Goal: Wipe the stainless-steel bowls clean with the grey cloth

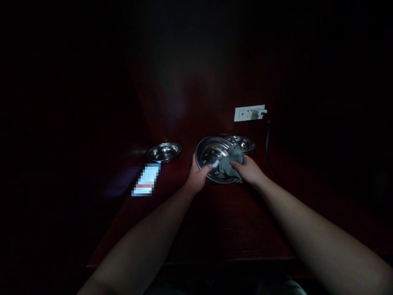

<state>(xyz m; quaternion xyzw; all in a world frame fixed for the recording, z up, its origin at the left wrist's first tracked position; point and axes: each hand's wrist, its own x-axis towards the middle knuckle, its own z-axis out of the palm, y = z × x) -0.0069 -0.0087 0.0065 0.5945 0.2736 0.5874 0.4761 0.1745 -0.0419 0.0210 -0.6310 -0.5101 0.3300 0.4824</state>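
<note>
A shiny metal bowl [211, 151] is held tilted above the dark red table, its inside facing me. My left hand [198, 176] grips its left rim, with the thumb inside and the fingers hidden behind. My right hand [248, 170] is closed on a grey-green cloth [231, 164], which lies over the bowl's right rim and partly inside it. The right thumb presses on the cloth; the other fingers are mostly hidden behind cloth and bowl.
A second metal bowl [166, 151] stands to the left, and another metal dish [247, 143] sits behind the held bowl. A lit phone [146, 180] lies at the left. On the back wall is a white socket [244, 114] with a plugged-in charger [260, 112] and hanging cable [267, 139].
</note>
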